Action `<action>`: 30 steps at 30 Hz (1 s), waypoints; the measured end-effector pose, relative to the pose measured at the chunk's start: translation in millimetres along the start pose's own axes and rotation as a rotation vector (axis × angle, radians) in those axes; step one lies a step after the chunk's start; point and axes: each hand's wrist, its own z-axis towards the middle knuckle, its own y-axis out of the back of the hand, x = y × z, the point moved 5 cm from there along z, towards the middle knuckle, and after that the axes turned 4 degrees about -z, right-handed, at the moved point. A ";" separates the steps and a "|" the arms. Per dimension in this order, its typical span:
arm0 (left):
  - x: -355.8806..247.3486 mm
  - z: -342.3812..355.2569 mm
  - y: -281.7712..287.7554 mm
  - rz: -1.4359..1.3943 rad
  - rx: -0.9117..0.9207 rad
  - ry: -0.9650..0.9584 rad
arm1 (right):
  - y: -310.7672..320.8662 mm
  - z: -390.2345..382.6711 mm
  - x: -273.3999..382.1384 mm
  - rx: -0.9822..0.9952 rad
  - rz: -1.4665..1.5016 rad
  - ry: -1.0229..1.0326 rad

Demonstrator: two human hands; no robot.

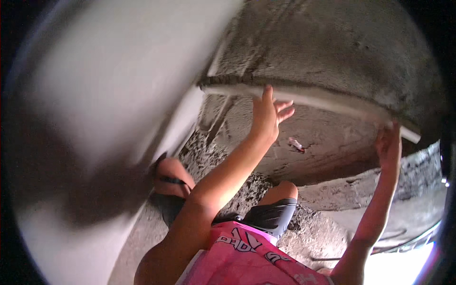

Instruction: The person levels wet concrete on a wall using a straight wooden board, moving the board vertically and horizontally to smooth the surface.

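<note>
A long, pale, mud-smeared straightedge [327, 100] lies across a rough grey surface [342, 47] that looks like fresh mortar. Its left end meets a light-coloured board or wall edge. My left hand [268, 114] touches the bar left of its middle; one digit lies over it, while other fingers stretch out apart just below. Near the bar's right end my right hand [389, 142] is closed around it, with the fingers partly blurred. The surface above the bar looks coarse; below it, the surface is darker and streaked.
A big pale smooth wall or panel [128, 71] fills the left side, close by. Crumbly mortar [209, 152] lies around my legs. A small red and white object [296, 145], too small to name, shows below the bar. A grey ledge [351, 190] runs at the right.
</note>
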 end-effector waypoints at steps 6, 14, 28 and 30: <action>57.3 41.1 157.9 0.010 -0.169 0.117 | -24.9 -42.1 -157.7 0.134 -0.053 -0.281; 87.5 101.9 216.1 0.045 -0.186 0.180 | -60.1 -41.4 -205.8 0.133 -0.009 -0.388; 50.3 80.6 127.5 0.076 -0.090 0.113 | -41.0 -9.1 -140.4 0.126 -0.001 -0.243; 47.0 78.3 114.5 0.096 -0.099 0.113 | -37.8 -7.2 -135.9 0.122 0.036 -0.239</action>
